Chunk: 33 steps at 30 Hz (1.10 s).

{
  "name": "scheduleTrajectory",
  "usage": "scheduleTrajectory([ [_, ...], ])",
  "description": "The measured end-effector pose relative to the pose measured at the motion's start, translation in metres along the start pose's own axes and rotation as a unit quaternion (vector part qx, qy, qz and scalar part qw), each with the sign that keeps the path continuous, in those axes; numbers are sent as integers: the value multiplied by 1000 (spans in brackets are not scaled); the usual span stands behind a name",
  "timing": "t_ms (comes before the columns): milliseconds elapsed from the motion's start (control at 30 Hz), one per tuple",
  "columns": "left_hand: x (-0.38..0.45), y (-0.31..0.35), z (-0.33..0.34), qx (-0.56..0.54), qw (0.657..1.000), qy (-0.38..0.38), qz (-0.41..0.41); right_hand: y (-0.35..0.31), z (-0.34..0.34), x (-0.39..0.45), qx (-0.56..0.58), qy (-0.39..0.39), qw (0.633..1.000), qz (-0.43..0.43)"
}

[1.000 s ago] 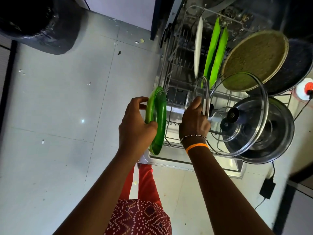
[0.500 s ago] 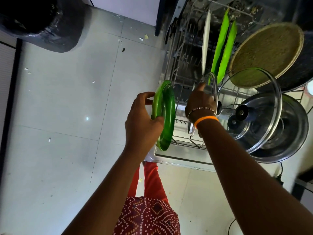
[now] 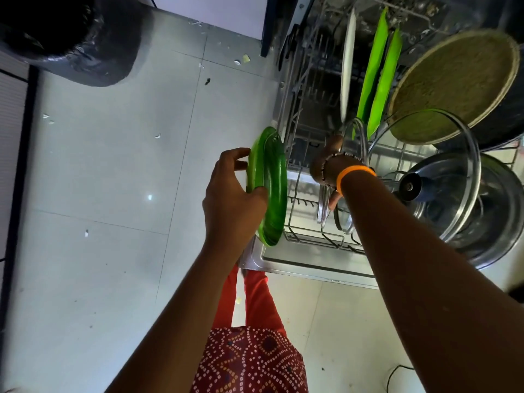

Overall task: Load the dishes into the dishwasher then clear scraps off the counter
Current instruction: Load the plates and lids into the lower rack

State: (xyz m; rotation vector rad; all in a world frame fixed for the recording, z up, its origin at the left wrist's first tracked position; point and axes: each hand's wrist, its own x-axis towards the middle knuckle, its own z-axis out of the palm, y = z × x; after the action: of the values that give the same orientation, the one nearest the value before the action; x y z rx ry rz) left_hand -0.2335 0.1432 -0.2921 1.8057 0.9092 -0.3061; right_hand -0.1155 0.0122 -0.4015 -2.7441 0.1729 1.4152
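Gripping a green plate (image 3: pixel 269 185) on edge, the left hand (image 3: pixel 229 194) has its thumb hooked over the near rim and its fingers curled round the back, so this grip is pinching the plate upright. The right hand (image 3: pixel 330 168) reaches past it into the dishwasher rack (image 3: pixel 312 239), its grip closed on a clear glass dish (image 3: pixel 353 143) standing between the wires; how the fingers lie on the far side of the glass is hidden by the wrist.

The green plate hangs just outside the rack's left wall, over the edge of the open dishwasher door (image 3: pixel 283 263). Its long axis runs near to far, in line with the plates already racked: a white plate (image 3: pixel 348 66) and two green plates (image 3: pixel 380 78) stand on edge deeper in. The free slots lie to the right of the held plate, in the near part of the rack, so the left hand is the nearer one for that move, and the plate likely needs only to shift sideways and down without turning.

Further right, a large glass lid (image 3: pixel 442 177) leans over a steel bowl (image 3: pixel 504 211), with a round woven tray (image 3: pixel 453 86) behind. Scraps lie scattered on the floor (image 3: pixel 113 165).
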Motion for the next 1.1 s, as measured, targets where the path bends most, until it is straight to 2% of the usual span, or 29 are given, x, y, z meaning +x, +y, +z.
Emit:
scheduleTrajectory([
  [133,0,2,1,-16,1000,2,1,-4,6,-67,81,60,993,55],
  [267,1,1,3,-17,1000,-6,9,-1,19,-90,66,111,990,52],
  [433,1,4,9,-8,1000,-12,21,13,19,-94,45,126,989,65],
  [533,1,3,10,-14,999,-7,28,25,11,-98,-4,158,985,63],
  [633,0,1,12,-14,1000,-7,27,26,5,-100,-68,134,988,33],
  [833,-7,0,10,5,999,-27,36,19,-9,-94,-120,109,987,-13],
  [1100,-7,-6,0,5,999,-26,35,7,-25,-80,-189,61,980,-5],
])
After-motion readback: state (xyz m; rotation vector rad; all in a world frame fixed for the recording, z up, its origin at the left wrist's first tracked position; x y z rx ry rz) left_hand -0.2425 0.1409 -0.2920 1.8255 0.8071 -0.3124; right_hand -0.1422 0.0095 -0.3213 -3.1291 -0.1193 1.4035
